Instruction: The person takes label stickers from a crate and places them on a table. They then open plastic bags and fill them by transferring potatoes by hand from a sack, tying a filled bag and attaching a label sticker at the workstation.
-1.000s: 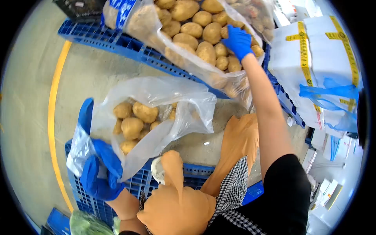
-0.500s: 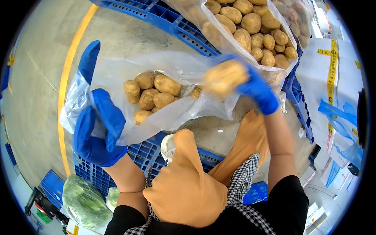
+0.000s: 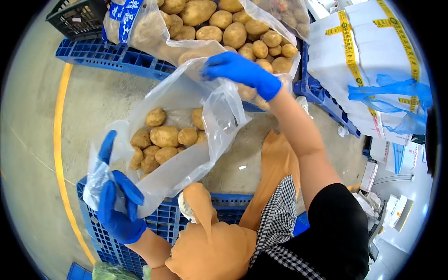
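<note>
L hand (image 3: 120, 211): fingers part-curled, clamped on edge of clear bag (image 3: 173, 176) w/ potatoes (image 3: 164, 136). R hand (image 3: 240, 72): fingers tog. at far rim, can't tell if pinching.

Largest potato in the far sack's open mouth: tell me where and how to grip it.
Grip the potato around its middle, the right hand coming from above: it looks oblong, its upper face lies exposed, and neighbouring potatoes crowd its near side.

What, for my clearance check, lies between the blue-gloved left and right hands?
In the head view, a translucent plastic bag holding potatoes lies there.
</note>
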Tool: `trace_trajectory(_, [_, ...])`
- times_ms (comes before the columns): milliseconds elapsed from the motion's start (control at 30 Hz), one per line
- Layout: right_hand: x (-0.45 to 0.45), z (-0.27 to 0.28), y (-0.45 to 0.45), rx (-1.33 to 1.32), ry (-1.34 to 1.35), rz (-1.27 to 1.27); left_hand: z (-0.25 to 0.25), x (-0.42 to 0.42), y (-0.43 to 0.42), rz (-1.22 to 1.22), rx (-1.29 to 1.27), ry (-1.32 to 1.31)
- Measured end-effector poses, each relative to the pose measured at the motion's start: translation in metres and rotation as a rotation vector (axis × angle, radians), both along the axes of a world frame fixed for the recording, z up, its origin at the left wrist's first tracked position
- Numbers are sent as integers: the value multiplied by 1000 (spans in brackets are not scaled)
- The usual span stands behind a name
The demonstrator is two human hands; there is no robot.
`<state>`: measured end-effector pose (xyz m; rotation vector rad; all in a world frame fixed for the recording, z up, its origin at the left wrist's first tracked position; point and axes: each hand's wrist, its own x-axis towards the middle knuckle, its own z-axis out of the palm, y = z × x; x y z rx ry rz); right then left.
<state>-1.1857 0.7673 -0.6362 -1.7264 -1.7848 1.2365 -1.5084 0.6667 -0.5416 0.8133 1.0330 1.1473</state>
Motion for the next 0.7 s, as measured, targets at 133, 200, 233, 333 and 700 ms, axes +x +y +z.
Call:
trace_trajectory(133, [89,-2,26,432,-866,-43,0,7,-1,19,-85,7])
trace_trajectory(200, [116,-17,26,201,-1307,-56,-7,8,-4,103,-101,21])
trace_trajectory(233, [120,-27,25,165,-1416,-43,-11,8,-7,154,-124,95])
trace_trajectory(333, [109,-48,42,-41,-1587,-50,-13,2,-9,213,-215,72])
trace_trajectory(700, [144,-29,46,52,-538,-155,-16,-36,-15,177,-70,-163])
